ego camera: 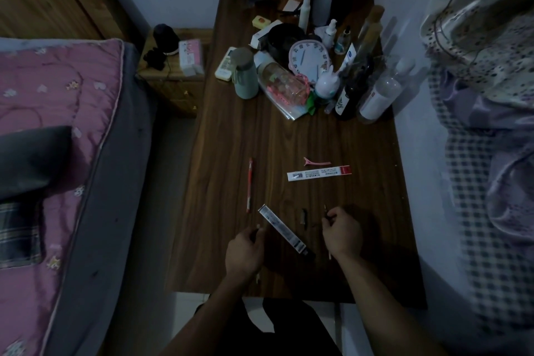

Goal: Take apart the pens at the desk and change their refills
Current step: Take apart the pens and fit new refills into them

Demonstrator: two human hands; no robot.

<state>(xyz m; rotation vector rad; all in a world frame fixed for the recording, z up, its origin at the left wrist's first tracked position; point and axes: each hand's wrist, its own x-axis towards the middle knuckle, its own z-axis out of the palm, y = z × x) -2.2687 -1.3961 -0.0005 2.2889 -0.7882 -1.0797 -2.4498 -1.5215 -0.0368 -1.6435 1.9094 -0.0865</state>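
Nearest are two hands above the near edge of the dark wooden desk (231,136). The left hand (245,248) is closed around a thin pen part; the right hand (342,235) grips one slim refill. Between them lie one grey refill pack (284,233) and one small dark pen piece (304,215). Farther lie one red pen (249,185) on the left, one red-ended refill pack (319,173) and one pink hair clip (316,162).

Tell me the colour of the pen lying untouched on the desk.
Red, the pen, seen in the head view.
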